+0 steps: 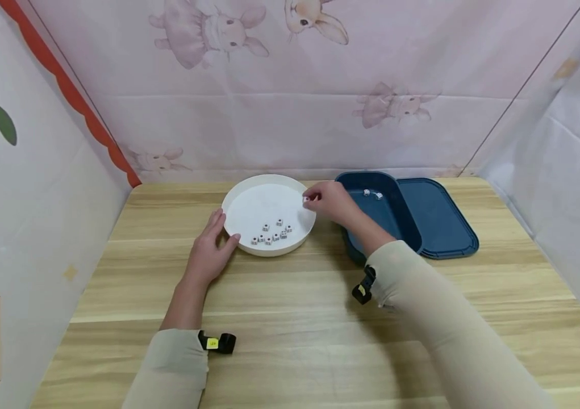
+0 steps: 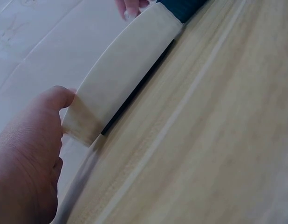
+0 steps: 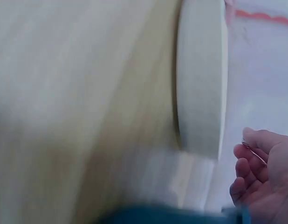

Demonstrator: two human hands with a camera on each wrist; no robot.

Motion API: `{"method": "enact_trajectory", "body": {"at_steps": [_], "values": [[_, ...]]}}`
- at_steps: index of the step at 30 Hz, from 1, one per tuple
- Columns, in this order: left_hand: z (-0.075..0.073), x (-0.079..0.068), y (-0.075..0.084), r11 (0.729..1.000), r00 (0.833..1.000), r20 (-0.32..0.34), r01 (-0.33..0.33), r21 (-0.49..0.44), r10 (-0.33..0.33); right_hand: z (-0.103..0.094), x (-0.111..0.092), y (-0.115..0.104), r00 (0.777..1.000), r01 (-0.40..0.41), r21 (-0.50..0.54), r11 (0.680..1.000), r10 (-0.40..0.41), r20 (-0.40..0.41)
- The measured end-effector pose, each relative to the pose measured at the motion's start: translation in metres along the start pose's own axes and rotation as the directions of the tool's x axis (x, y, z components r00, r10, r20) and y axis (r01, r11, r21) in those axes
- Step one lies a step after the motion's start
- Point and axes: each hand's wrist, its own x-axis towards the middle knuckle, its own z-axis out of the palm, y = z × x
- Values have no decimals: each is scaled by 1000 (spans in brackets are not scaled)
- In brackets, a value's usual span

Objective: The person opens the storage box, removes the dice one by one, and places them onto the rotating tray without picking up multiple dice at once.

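A round white tray (image 1: 264,196) with a low wall stands on the table, several white dice (image 1: 268,241) lying in its near part. My left hand (image 1: 209,253) rests against the tray's left side, thumb and fingers spread and touching its rim. In the left wrist view the thumb touches the tray wall (image 2: 120,70). Over the tray's right rim, my right hand (image 1: 333,201) pinches one die (image 1: 306,199) between thumb and fingertips. The right wrist view shows the same pinch, with the die mostly hidden by the fingers.
A dark blue box (image 1: 379,213) to the right of the tray holds two dice (image 1: 373,194); my right forearm passes over its near part. Its blue lid (image 1: 438,218) lies flat beside it. A printed cloth wall (image 1: 290,130) closes off the table's back.
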Motion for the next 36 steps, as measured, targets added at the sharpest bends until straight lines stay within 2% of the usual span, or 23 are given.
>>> {"method": "enact_trajectory", "body": {"at_steps": [3, 6, 13, 20, 26, 28, 31, 33, 36], "values": [[0, 0, 2, 1000, 1000, -1, -10, 0, 10, 12, 1, -11, 997, 8, -14, 1000, -7, 78], [1, 1, 3, 1000, 1000, -6, -18, -1, 18, 22, 2, -17, 994, 16, -25, 1000, -13, 112], [0, 2, 5, 1000, 1000, -6, -15, -6, 15, 36, 5, -22, 993, -27, -80, 996, 36, 112], [3, 0, 4, 1000, 1000, 2, 7, -9, -7, 41, 5, -24, 982, -38, -184, 982, 71, 175], [2, -2, 4, 1000, 1000, 3, 4, -6, -4, 38, 2, -25, 978, -67, -146, 987, 93, 184], [2, -2, 4, 1000, 1000, 1, -1, -6, 1, 31, 2, -24, 983, -57, -123, 991, 77, 164], [1, -1, 2, 1000, 1000, -8, -8, -1, 8, 13, 0, -18, 996, -46, -64, 997, 51, 70], [1, -1, 2, 1000, 1000, -14, -11, 0, 11, 0, -1, -11, 998, -40, -9, 999, 39, -44], [1, 0, 0, 1000, 1000, -16, -12, 6, 12, -21, -4, 2, 972, -46, 104, 994, 69, -225]]}}
